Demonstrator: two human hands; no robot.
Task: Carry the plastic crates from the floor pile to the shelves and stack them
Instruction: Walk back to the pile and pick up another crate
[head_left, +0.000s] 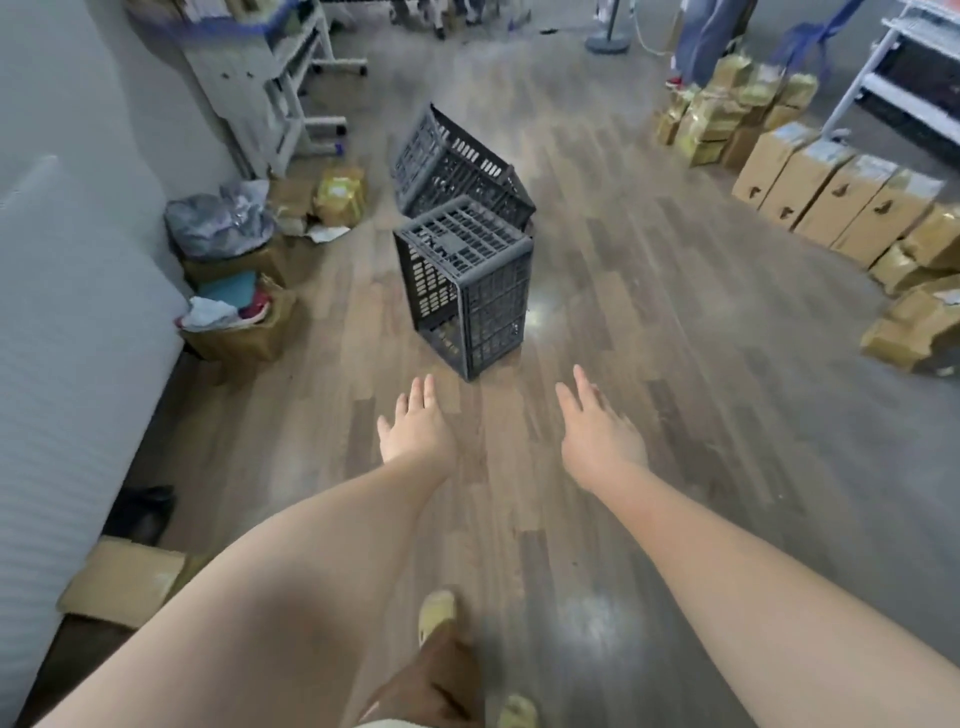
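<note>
1. Crates sit on the wooden floor (649, 322), two dark grey slatted plastic ones touching each other out in the middle of the boards.
2. The nearer crate (467, 286) stands on its side, its slatted base facing up and toward the left.
3. The farther crate (457, 161) is tilted, leaning against the top rear of the nearer one.
4. The left hand (415, 431) reaches forward with fingers straight and holds nothing; it is short of the nearer crate, not touching it.
5. The right hand (597, 431) is likewise stretched out flat and empty, apart from the left hand and from the crates.
6. Cardboard boxes (831, 197) line the right edge of the floor, with yellow-wrapped bundles (727, 109) beyond them.
7. A white shelf rack (904, 73) stands at the far right corner.
8. Open boxes of clutter (234, 312) rest along the left edge by the wall.
9. A foot in a pale sandal (436, 613) shows at the floor's near edge.
</note>
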